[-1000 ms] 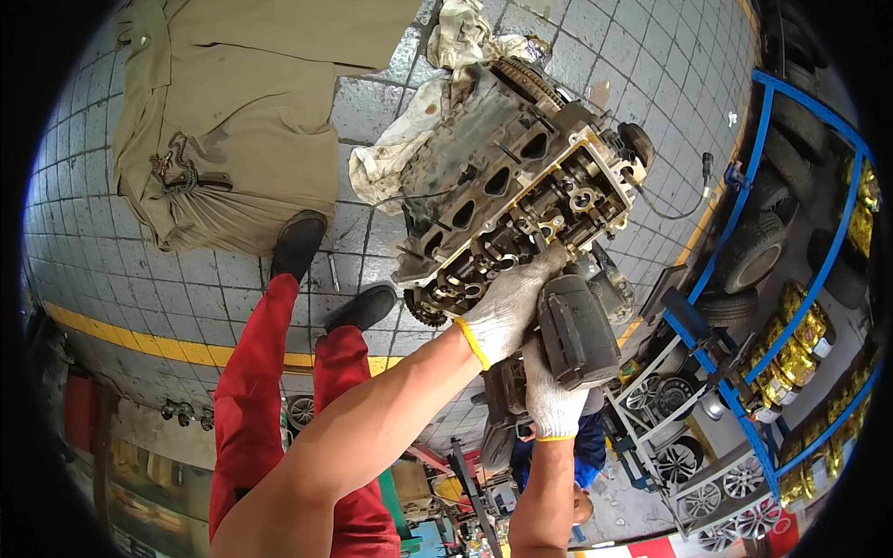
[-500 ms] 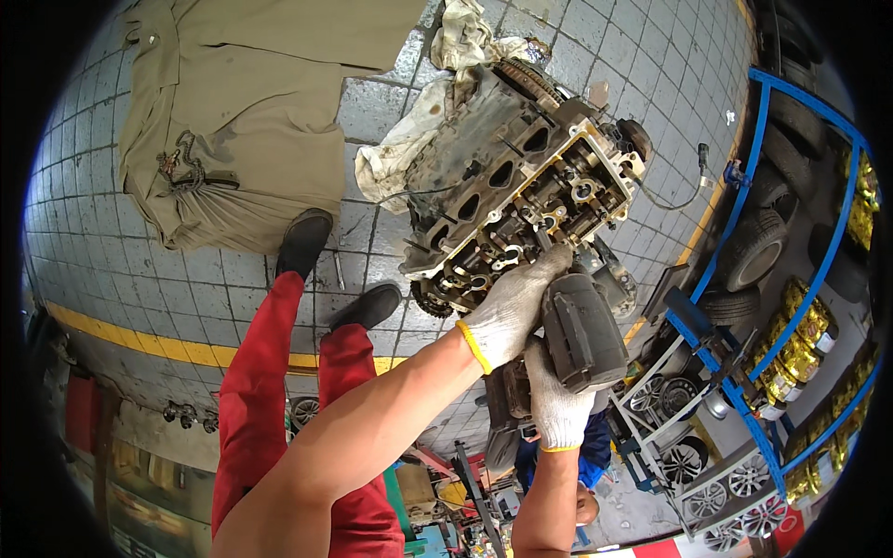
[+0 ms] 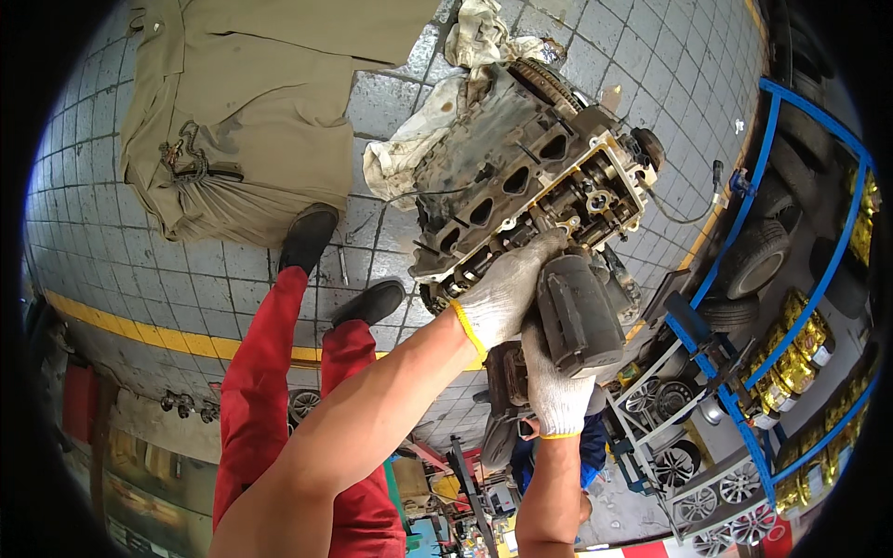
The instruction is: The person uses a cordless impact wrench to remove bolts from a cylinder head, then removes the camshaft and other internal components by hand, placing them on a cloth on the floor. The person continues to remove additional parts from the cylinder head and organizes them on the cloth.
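Observation:
A dark, bulky cordless impact wrench (image 3: 581, 316) is held over the engine cylinder head (image 3: 498, 191). My right hand (image 3: 555, 383), in a white knit glove, is closed round its grip, mostly hidden by the tool's body. My left hand (image 3: 507, 290), gloved alike with a yellow cuff, closes at the tool's front end; its fingertips reach down by the camshafts (image 3: 595, 200). A short metal shaft shows just past those fingertips. What the shaft's end sits on is too small to tell. The cylinder head lies tilted on the floor with its valve gear uncovered.
A stained rag (image 3: 409, 153) lies beside the engine. Left of it, a khaki cloth (image 3: 251, 121) carries a metal chain (image 3: 191, 153). A thin metal tool (image 3: 343, 265) rests on the tiles by my shoes. On the right stands a blue rack (image 3: 753, 391) with tires; a person (image 3: 595, 456) is behind my right arm.
The view has shifted slightly, so the engine sits a little further right and lower. Both hands keep their hold on the impact wrench, which stays over the same part of the engine.

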Available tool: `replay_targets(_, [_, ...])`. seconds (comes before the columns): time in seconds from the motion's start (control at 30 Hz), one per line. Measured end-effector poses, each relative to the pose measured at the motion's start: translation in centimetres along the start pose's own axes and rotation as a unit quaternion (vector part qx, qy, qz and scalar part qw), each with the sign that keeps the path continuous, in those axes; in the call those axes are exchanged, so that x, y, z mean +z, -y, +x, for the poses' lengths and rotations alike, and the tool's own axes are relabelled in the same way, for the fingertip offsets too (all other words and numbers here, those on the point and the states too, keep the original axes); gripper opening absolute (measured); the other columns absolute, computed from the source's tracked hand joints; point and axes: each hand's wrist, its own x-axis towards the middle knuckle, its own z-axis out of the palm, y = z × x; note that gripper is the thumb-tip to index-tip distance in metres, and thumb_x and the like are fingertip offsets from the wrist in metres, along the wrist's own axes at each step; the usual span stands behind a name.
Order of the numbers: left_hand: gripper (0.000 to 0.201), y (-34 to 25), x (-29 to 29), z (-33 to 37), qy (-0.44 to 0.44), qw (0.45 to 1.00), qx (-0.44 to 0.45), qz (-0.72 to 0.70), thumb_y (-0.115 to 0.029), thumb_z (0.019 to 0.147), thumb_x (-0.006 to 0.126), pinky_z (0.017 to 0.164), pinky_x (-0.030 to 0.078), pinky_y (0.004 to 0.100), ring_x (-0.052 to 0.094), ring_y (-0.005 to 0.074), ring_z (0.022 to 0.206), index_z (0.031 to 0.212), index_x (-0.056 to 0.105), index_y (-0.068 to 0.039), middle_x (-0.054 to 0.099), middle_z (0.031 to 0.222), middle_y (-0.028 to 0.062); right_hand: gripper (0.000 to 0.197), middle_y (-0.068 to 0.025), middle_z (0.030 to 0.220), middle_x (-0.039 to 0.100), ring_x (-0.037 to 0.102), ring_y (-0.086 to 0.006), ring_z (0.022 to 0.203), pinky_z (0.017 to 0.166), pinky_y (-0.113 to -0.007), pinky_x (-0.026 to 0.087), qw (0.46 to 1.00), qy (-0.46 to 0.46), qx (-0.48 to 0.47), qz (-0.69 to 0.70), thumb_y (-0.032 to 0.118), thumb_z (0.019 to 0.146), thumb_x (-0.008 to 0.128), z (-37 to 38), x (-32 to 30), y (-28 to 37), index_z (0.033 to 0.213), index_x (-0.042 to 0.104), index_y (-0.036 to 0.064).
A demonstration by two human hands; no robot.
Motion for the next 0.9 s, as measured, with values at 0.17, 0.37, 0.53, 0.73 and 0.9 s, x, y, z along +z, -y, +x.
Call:
replay_targets(0.17, [0.033, 0.3, 0.1, -0.6, -0.013, 0.999, 0.022, 0.019, -0.039, 0.119, 0.063, 0.094, 0.065, 0.0400, 0.076, 0.0207, 0.099, 0.124, 0.074, -0.008, 0.078, 0.111, 0.0073, 0.037, -0.0139, 0.128, 0.083, 0.080, -0.0344, 0.115, 0.103, -0.048, 0.061, 0.992, 0.038, -0.053, -0.106, 0.016, 0.098, 0.085, -0.2, -0.6, -1.8, 0.132, 0.079, 0.0042])
replay_targets(0.37, [0.033, 0.1, 0.3, -1.0, -0.032, 0.999, 0.011, 0.038, -0.038, 0.119, 0.066, 0.099, 0.062, 0.0386, 0.075, 0.0189, 0.103, 0.125, 0.076, -0.008, 0.079, 0.113, 0.0067, 0.027, -0.0135, 0.118, 0.084, 0.081, -0.0346, 0.106, 0.093, -0.048, 0.063, 0.995, 0.001, -0.053, -0.080, 0.013, 0.098, 0.085, -0.2, -0.1, -1.3, 0.122, 0.078, 0.0037])
replay_targets(0.53, [0.035, 0.9, 0.4, -0.8, -0.035, 0.999, 0.005, 0.034, -0.040, 0.118, 0.068, 0.097, 0.063, 0.0409, 0.075, 0.0211, 0.100, 0.124, 0.077, -0.007, 0.080, 0.114, 0.0089, 0.033, -0.0135, 0.122, 0.084, 0.082, -0.0298, 0.109, 0.095, -0.045, 0.063, 0.999, -0.006, 0.039, 0.026, 0.011, 0.097, 0.085, -0.5, -0.6, -0.6, 0.127, 0.078, 0.0012])
replay_targets(0.73, [0.036, 1.8, 0.2, -1.4, -0.011, 0.997, 0.022, 0.072, -0.044, 0.117, 0.069, 0.093, 0.063, 0.0393, 0.075, 0.0189, 0.097, 0.124, 0.078, -0.010, 0.080, 0.111, 0.0050, 0.043, -0.0117, 0.130, 0.083, 0.079, -0.0276, 0.115, 0.104, -0.045, 0.061, 0.995, -0.002, 0.071, 0.063, 0.017, 0.097, 0.088, -1.9, -1.2, -0.2, 0.136, 0.077, 0.0014])
replay_targets(0.9, [0.037, 2.9, -0.8, -3.2, -0.010, 0.996, 0.016, 0.092, -0.044, 0.118, 0.066, 0.090, 0.063, 0.0374, 0.075, 0.0172, 0.095, 0.124, 0.078, -0.010, 0.081, 0.110, 0.0048, 0.042, -0.0116, 0.131, 0.083, 0.079, -0.0271, 0.117, 0.105, -0.044, 0.060, 0.988, -0.026, 0.122, 0.091, 0.018, 0.098, 0.088, -5.0, 0.1, -1.0, 0.136, 0.078, 0.0018])
